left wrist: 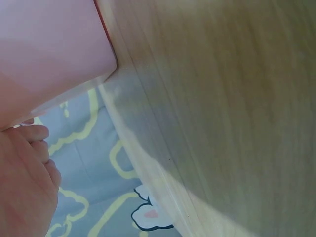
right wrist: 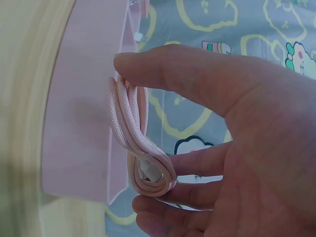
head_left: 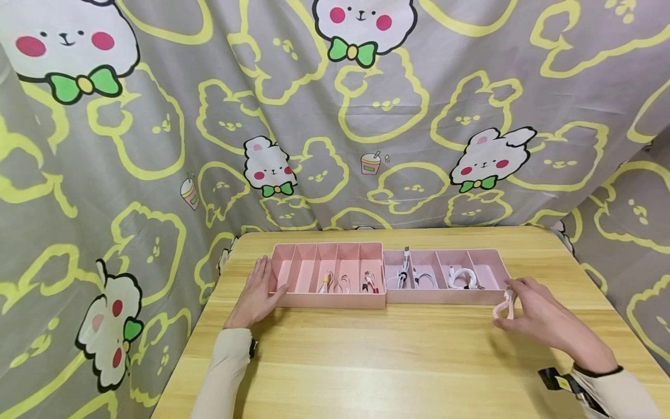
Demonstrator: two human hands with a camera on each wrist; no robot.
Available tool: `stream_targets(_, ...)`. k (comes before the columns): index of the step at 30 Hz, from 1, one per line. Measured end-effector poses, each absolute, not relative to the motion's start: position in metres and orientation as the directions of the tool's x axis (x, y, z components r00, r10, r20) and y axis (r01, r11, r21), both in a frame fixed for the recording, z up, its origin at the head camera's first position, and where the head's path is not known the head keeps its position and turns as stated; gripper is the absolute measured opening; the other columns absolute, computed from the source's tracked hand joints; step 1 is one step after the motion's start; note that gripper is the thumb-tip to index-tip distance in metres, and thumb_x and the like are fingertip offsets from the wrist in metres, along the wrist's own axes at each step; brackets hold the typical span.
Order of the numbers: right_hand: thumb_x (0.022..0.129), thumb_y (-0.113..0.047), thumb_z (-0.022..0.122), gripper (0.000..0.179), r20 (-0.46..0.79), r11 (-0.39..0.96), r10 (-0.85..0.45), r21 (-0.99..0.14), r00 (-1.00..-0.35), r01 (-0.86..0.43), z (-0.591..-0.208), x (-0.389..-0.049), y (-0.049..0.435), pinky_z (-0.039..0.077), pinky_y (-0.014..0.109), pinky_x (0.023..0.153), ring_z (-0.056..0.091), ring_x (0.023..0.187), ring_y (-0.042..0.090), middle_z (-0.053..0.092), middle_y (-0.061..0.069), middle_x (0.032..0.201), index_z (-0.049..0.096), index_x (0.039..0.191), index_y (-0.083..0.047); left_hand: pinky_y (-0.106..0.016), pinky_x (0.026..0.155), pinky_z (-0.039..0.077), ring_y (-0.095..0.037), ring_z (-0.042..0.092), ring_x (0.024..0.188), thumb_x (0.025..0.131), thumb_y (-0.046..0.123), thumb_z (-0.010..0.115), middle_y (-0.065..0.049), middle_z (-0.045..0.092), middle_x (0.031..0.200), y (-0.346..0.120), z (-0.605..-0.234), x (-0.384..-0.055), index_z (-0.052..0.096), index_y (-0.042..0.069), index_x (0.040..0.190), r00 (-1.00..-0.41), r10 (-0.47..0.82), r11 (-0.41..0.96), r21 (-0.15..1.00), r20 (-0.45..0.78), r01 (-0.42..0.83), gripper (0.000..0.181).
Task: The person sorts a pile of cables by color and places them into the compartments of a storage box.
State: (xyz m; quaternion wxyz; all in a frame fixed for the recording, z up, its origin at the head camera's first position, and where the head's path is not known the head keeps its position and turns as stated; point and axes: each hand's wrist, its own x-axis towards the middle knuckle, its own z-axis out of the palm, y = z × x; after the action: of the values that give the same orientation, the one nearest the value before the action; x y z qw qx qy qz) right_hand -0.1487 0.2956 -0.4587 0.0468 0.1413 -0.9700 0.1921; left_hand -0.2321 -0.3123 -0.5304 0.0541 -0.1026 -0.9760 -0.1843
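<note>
My right hand (head_left: 539, 311) pinches a coiled pale pink charging cable (right wrist: 140, 138) between thumb and fingers, just off the right end of the lilac-pink divided box (head_left: 445, 297). A white plug end shows within the coil in the right wrist view. At the far left, my left hand (head_left: 257, 297) rests against the left end of the salmon-pink divided box (head_left: 327, 301), its thumb by the front corner and the other fingers along the side. In the left wrist view, part of the left hand (left wrist: 27, 177) shows beside the box's wall (left wrist: 54, 49).
Both boxes stand end to end on the wooden table (head_left: 366, 361). In the salmon box lie several small cables, one with a yellow tie (head_left: 327, 280). The lilac box holds white cables, including a round coil (head_left: 463, 278). A patterned curtain (head_left: 324, 116) hangs behind.
</note>
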Motion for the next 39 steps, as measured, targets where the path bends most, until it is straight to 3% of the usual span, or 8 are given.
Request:
stream_targets(9,0.072,-0.035,0.093,0.095,0.151,0.871,-0.295,-0.363,-0.943,-0.331,-0.443,-0.159,0.275,0.049,0.068,0.094,0.057,0.113,0.055,0.056,0.043,0.127,0.049,0.136,0.019,-0.062,0.130,0.015,-0.044,0.007,0.162,0.102,0.051,0.056,-0.028,0.011,0.172,-0.311,-0.529,-0.232,0.011,-0.009,0.162,-0.974,0.179,0.913,0.346,0.136,0.217,0.096)
stream_targets(17,0.072,-0.029,0.091,0.079,0.229,0.841,-0.348,-0.353,-0.909,-0.411,-0.430,-0.169,0.256,0.054,0.055,0.087,0.063,0.100,0.038,0.062,0.028,0.119,0.057,0.131,0.012,-0.062,0.130,0.015,-0.044,0.007,0.162,0.102,0.052,0.055,-0.028,0.011,0.172,-0.312,-0.529,-0.232,0.011,-0.009,0.162,-0.975,0.180,0.912,0.350,0.134,0.216,0.096)
stream_targets(27,0.075,-0.025,0.089,0.087,0.159,0.825,-0.356,-0.410,-0.921,-0.390,-0.422,-0.184,0.232,0.047,0.066,0.106,0.052,0.128,0.052,0.052,0.039,0.138,0.049,0.140,0.016,-0.062,0.130,0.016,-0.044,0.006,0.162,0.102,0.053,0.054,-0.028,0.011,0.172,-0.311,-0.528,-0.232,0.011,-0.009,0.162,-0.976,0.177,0.912,0.350,0.128,0.212,0.096)
stream_targets(34,0.077,-0.027,0.087,0.087,0.135,0.816,-0.382,-0.415,-0.914,-0.402,-0.417,-0.194,0.212,0.056,0.055,0.093,0.063,0.107,0.037,0.056,0.031,0.128,0.048,0.141,0.017,-0.061,0.130,0.016,-0.044,0.006,0.162,0.102,0.054,0.053,-0.028,0.010,0.172,-0.312,-0.529,-0.232,0.011,-0.008,0.162,-0.975,0.180,0.909,0.358,0.129,0.215,0.096)
stream_targets(39,0.078,-0.029,0.086,0.083,0.143,0.828,-0.399,-0.368,-0.906,-0.423,-0.414,-0.199,0.199,0.056,0.053,0.094,0.063,0.111,0.036,0.059,0.028,0.129,0.052,0.140,0.013,-0.062,0.130,0.015,-0.044,0.006,0.162,0.102,0.053,0.055,-0.027,0.010,0.172,-0.312,-0.529,-0.232,0.012,-0.008,0.162,-0.977,0.172,0.909,0.362,0.127,0.207,0.096)
